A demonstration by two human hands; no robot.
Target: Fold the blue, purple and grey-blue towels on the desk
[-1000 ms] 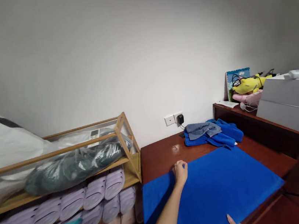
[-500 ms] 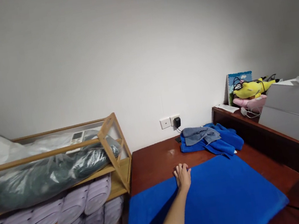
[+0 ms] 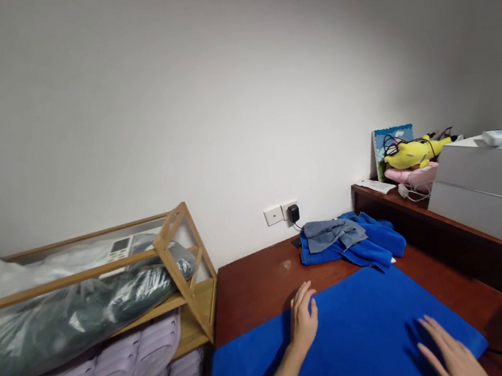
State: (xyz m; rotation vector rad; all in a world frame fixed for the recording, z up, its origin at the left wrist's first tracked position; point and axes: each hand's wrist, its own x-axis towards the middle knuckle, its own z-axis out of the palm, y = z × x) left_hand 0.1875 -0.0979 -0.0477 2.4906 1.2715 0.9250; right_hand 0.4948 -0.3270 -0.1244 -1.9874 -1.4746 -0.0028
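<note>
A bright blue cloth (image 3: 359, 328) lies spread flat on the dark red-brown tabletop (image 3: 255, 281). My left hand (image 3: 303, 315) is over the cloth's far edge, fingers extended and thumb apart, holding nothing. Above the right part of the cloth is my right hand (image 3: 449, 350), its fingers stretched out and a shadow beside it on the cloth. Beyond the far edge sits a crumpled pile of blue cloths (image 3: 374, 239) with a grey-blue cloth (image 3: 335, 234) on top.
On the left, a wooden rack (image 3: 174, 255) holds plastic-wrapped items and purple slippers (image 3: 156, 347). A black plug (image 3: 294, 212) is in the wall socket. At right, a raised shelf bears a yellow plush toy (image 3: 409, 155) and grey drawers (image 3: 488, 186).
My right hand has come into view at the lower right. My left hand has loosened from its curled pose at the cloth's edge, its fingers now extended. The view has shifted slightly.
</note>
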